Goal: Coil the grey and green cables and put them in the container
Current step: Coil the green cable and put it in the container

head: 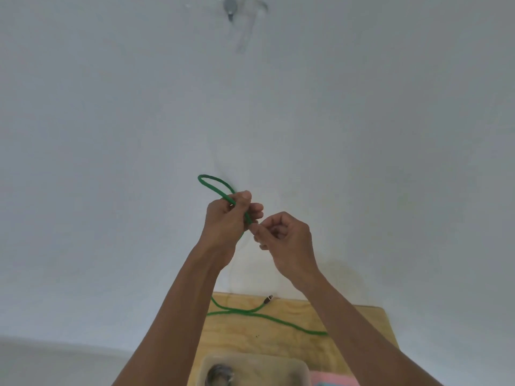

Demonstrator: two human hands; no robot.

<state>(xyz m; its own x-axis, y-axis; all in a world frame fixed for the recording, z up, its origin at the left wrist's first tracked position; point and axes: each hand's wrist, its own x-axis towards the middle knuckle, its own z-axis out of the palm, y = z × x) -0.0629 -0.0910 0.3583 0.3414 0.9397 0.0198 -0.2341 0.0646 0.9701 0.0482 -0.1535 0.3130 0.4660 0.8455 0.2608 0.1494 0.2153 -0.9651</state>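
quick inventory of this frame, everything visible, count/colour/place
green cable: 1, green; one loop held up in the left hand, the rest trailing across the table, dark plug end lying near the table's far edge
grey cable: 1, grey, coiled; inside the container
container: 1, pale translucent; near edge of the table, bottom of frame
table: 1, light wood; lower centre
cloth-like item: 1, pink with some light blue; right of the container, too cropped to identify
wall: 1, white; fills the background
wall fixture: 1, metallic grey; top of the wall, blurred
left hand: 1; raised, fingers gripping the green loop
right hand: 1; raised beside the left, fingers pinching the cable just below it
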